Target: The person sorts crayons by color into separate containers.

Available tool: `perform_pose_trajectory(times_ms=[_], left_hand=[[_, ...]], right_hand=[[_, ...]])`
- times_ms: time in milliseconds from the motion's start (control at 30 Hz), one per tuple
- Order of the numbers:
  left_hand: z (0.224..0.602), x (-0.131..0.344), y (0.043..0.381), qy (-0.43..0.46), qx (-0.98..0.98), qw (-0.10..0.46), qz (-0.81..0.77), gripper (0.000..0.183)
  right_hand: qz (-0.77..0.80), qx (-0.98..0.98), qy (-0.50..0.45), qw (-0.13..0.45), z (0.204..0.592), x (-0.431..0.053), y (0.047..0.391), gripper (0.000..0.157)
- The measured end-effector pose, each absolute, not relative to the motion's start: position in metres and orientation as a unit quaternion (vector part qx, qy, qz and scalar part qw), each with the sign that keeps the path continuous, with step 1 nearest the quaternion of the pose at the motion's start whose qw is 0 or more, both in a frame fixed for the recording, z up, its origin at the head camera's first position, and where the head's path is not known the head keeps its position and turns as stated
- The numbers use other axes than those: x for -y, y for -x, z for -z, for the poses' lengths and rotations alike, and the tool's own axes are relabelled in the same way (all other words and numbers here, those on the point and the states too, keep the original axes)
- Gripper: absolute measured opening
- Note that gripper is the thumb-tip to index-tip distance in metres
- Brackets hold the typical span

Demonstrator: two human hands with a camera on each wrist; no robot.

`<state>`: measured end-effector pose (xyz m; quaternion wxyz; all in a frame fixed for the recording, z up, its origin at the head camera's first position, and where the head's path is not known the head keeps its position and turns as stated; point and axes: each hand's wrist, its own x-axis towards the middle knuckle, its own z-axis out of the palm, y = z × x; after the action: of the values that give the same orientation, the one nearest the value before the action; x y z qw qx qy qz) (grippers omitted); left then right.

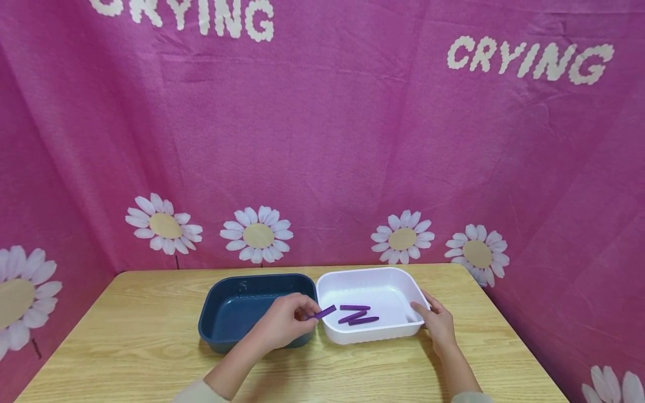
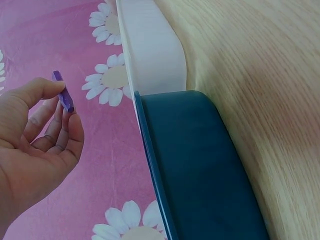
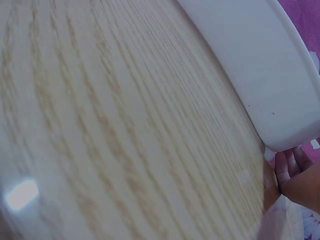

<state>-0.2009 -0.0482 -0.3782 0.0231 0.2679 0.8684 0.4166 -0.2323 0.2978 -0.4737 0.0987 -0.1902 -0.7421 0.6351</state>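
Observation:
My left hand [image 1: 288, 320] pinches a short purple stick [image 1: 325, 312], crayon-like in shape, between thumb and fingertips. The hand is over the right side of the dark blue tray [image 1: 208, 330], and the stick points toward the white tray [image 1: 353, 336]. In the left wrist view the purple stick [image 2: 63, 92] shows flat faces along its length. Inside the white tray lie three similar purple sticks [image 1: 355, 307] near its left front. At that tray's right end, my right hand [image 1: 439, 323] grips the wall, thumb over the rim and fingers outside.
Both trays stand side by side on a light wood table [image 1: 363, 372], their near ends meeting. Behind the table hangs a pink cloth [image 1: 322, 140] printed with daisies and white lettering. The table's back edge runs just beyond the trays.

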Motion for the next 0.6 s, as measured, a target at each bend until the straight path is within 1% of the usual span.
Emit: perform_pose_trajectory(times_ms=[400, 600], left_hand=[[0.375, 0.036, 0.213, -0.278, -0.863, 0.005, -0.421, 0.012], [0.371, 0.028, 0.217, -0.269, -0.863, 0.015, -0.428, 0.015]], right_hand=[[-0.624, 0.752, 0.19, 0.095, 0.476, -0.301, 0.234, 0.06], [-0.617, 0.758, 0.192, 0.09, 0.476, -0.3, 0.233, 0.06]])
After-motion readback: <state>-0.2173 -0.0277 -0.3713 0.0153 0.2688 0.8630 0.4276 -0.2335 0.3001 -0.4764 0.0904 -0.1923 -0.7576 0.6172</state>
